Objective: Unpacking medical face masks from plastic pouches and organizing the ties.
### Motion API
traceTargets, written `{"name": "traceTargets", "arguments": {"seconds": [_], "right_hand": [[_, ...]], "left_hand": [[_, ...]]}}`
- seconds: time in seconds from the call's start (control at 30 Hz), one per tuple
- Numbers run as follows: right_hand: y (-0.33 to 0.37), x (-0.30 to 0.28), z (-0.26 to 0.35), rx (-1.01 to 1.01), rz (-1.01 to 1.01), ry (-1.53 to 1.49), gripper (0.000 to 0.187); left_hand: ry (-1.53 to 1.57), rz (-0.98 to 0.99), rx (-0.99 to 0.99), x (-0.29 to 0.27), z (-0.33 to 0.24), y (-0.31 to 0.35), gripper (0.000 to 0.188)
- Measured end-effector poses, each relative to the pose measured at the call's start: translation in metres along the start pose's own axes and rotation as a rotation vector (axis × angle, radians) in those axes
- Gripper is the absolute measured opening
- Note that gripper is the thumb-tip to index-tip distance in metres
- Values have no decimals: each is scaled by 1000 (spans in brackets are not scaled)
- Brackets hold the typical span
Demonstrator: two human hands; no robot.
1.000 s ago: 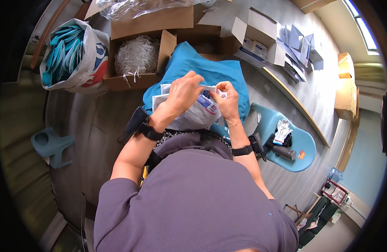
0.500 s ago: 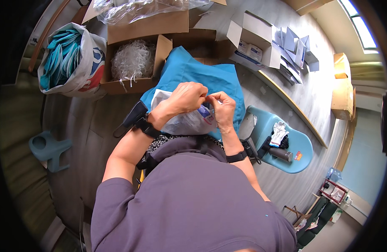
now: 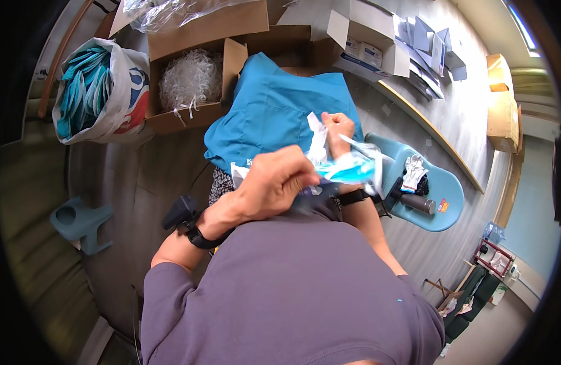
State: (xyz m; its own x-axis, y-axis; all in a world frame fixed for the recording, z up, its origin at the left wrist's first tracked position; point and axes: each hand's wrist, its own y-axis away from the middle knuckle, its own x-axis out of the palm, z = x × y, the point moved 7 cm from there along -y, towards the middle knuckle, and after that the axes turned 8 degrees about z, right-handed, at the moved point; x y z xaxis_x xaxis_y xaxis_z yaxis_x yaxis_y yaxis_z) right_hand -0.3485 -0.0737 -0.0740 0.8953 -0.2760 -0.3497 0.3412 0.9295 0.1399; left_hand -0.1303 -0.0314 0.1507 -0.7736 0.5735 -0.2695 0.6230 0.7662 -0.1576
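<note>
A clear plastic bag of face masks [image 3: 238, 174] lies on my lap, largely under my left arm. My left hand [image 3: 279, 182] is closed at its right part, fingertips pinched by the printed film; the exact hold is partly hidden. Farther off and to the right, my right hand [image 3: 339, 131] is closed on a crumpled white strip of the bag's film [image 3: 317, 137]. Between and below the hands, light blue face masks [image 3: 353, 170] with white ear loops stick out, smeared by motion. Blue cloth [image 3: 280, 121] spreads over my lap beneath.
At the far left stands a white bag [image 3: 131, 91] full of teal masks. Beside it is a cardboard box [image 3: 228, 73] of white ear-loop strands. A white carton [image 3: 402, 61] sits far right. A blue plastic stool [image 3: 447, 194] holds gloves and a dark flask; another stool [image 3: 79, 222] stands left.
My hands have pulled apart: the left came nearer and the right moved farther away and rightward. Blue masks and loose white film now show between them.
</note>
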Motion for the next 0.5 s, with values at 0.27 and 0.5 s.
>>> {"name": "traceTargets", "arguments": {"seconds": [0.27, 0.5], "right_hand": [[0, -37, 3, 52, 8, 15, 24], [16, -49, 43, -140, 32, 243, 17]], "left_hand": [[115, -153, -494, -33, 138, -6, 38], [-6, 53, -581, -31, 133, -21, 59]]}}
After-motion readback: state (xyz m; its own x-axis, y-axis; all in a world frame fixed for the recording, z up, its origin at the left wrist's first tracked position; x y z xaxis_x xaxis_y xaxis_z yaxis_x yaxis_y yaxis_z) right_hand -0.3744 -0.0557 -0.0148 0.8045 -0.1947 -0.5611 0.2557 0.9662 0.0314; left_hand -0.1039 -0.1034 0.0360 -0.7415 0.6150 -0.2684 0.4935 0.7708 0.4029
